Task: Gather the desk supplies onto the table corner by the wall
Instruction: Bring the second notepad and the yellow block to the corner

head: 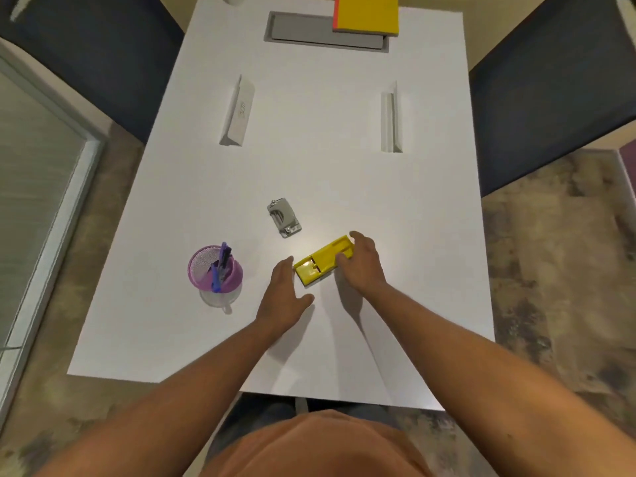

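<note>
Item: yellow stapler-like tool [324,261], lying flat on the white table [309,149], taken here as the landmark; its long axis runs diagonally, far end up and to the right, near end down and to the left. Right hand [364,263]: curled over the far end, fingers on one side and thumb on the other, gripping it. Left hand [284,294]: open, fingers straight, fingertips just beside the near end; contact cannot be told. The right hand is judged to carry the move, the left only steadying. Just beyond the tool, up and left: grey hole punch [284,217], apart from it. Well to its left: purple mesh cup [215,268] holding blue pens. Far beyond: two white wedge stands, a grey tray, a yellow-and-orange book [366,13]. The punch lies nearest any path to the far left corner.
</note>
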`<state>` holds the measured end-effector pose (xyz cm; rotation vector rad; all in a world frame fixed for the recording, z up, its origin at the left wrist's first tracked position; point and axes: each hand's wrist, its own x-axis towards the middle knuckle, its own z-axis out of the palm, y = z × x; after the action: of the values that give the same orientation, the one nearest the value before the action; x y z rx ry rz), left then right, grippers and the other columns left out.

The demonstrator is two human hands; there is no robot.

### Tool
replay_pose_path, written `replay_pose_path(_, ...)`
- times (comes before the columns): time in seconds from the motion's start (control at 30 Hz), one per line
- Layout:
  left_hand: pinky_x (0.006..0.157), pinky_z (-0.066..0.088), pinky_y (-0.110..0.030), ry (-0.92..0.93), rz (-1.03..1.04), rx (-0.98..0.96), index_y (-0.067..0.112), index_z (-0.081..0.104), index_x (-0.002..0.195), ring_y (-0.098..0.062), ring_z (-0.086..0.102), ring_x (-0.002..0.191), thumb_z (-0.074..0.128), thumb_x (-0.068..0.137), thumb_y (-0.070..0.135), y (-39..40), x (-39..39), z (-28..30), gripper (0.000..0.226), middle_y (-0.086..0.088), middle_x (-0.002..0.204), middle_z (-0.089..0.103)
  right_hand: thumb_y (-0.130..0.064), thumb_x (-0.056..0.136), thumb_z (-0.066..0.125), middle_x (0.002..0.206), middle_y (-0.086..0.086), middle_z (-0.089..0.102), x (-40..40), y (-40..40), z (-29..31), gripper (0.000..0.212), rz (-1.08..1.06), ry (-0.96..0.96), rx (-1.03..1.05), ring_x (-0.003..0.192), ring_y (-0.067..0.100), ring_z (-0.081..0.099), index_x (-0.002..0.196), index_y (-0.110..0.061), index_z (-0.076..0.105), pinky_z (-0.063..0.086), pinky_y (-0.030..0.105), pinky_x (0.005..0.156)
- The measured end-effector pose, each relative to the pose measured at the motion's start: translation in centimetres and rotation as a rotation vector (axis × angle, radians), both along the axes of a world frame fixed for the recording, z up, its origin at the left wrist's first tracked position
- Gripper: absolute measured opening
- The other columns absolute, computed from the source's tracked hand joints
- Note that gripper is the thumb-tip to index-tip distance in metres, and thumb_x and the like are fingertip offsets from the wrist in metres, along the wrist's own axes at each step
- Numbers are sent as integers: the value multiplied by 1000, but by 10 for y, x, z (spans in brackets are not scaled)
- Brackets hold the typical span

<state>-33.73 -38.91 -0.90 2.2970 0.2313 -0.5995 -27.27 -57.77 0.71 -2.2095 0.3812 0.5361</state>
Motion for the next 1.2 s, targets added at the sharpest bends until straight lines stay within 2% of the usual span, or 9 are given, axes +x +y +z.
replay_pose_path(0.1, 122, 25, -28, 1, -72, 24, 13, 21, 166, -24, 28, 157, 83, 90, 21, 0, 9, -9, 99, -8, 173, 22, -19, 95, 59, 153, 17, 45, 11, 2, -2, 64, -79, 80, 54, 140, 34, 47, 155, -12, 38, 39, 41, 116)
replay_pose_path(0.23, 120, 40, -43, 3, -141, 74, 11, 24, 164, -31, 39, 150, 80, 90, 21, -1, 18, -18, 93, -9, 169, 26, -21, 95, 60, 147, 14, 56, 19, 6, -5, 57, -123, 102, 73, 135, 33, 52, 149, -12, 47, 42, 45, 113)
replay_pose_path(0.37, 102, 52, -51, -47, -167, 101, 14, 35, 158, -36, 54, 128, 75, 89, 16, -4, 23, -23, 79, -9, 153, 42, -20, 95, 61, 139, 10, 60, 24, 10, -9, 49, -185, 113, 97, 127, 29, 57, 143, -12, 54, 47, 43, 109)
replay_pose_path(0.47, 89, 54, -50, -109, -132, 72, 16, 50, 146, -37, 60, 113, 68, 89, 10, -3, 25, -22, 60, -10, 135, 54, -20, 93, 63, 130, 8, 65, 21, 13, -11, 42, -260, 107, 112, 121, 27, 61, 134, -14, 61, 50, 44, 105)
replay_pose_path(0.57, 83, 53, -49, -149, -125, 4, 20, 55, 135, -35, 61, 104, 68, 91, 18, 0, 24, -12, 46, -9, 123, 58, -23, 93, 65, 121, 5, 68, 18, 13, -6, 35, -352, 82, 131, 114, 25, 64, 127, -17, 66, 54, 42, 99)
replay_pose_path(0.67, 81, 52, -44, -195, -139, -58, 22, 54, 134, -31, 60, 104, 69, 91, 20, 3, 21, 3, 46, -7, 119, 60, -32, 93, 66, 115, 4, 67, 14, 10, 7, 35, -393, 19, 138, 108, 22, 64, 126, -21, 67, 54, 43, 97)
replay_pose_path(0.83, 84, 52, -38, -235, -148, -171, 28, 53, 140, -21, 60, 107, 72, 92, 24, 11, 16, 30, 52, 0, 123, 60, -52, 85, 64, 115, 5, 58, -4, 7, 33, 48, -275, -110, 79, 110, 23, 60, 129, -33, 66, 52, 41, 99)
replay_pose_path(1.0, 87, 51, -37, -275, -270, -232, 22, 54, 141, -24, 60, 113, 70, 89, 22, 10, 20, 44, 55, -2, 128, 60, -42, 87, 75, 119, 1, 53, -31, 2, 54, 49, -339, -163, 25, 121, 25, 54, 134, -35, 62, 51, 42, 102)
replay_pose_path(1.2, 92, 51, -40, -316, -464, -250, 25, 53, 142, -23, 57, 116, 71, 87, 16, -14, 12, 46, 59, 1, 132, 59, -39, 87, 79, 124, 0, 50, -83, -17, 70, 54, -528, -209, -24, 123, 24, 52, 136, -38, 57, 52, 43, 101)
